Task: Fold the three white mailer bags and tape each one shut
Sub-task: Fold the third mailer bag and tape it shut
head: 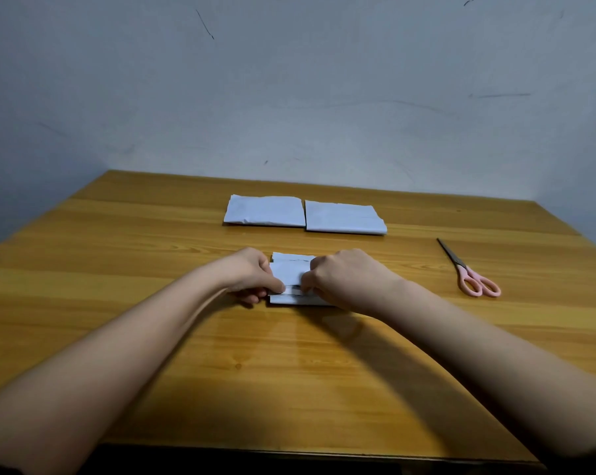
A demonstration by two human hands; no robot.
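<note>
A folded white mailer bag (291, 272) lies on the wooden table (187, 337) in front of me, partly covered by both hands. My left hand (248, 274) pinches its left side, thumb and fingers closed on the folded layers. My right hand (344, 277) presses and grips its right side, fingers curled over the fold. Two more folded white mailer bags lie side by side farther back: one on the left (265, 210) and one on the right (344, 217). No tape is visible.
Pink-handled scissors (471, 272) lie on the table to the right, blades pointing away from me. A grey-blue wall (289, 97) stands right behind the table's far edge. The near edge of the table is just below my forearms.
</note>
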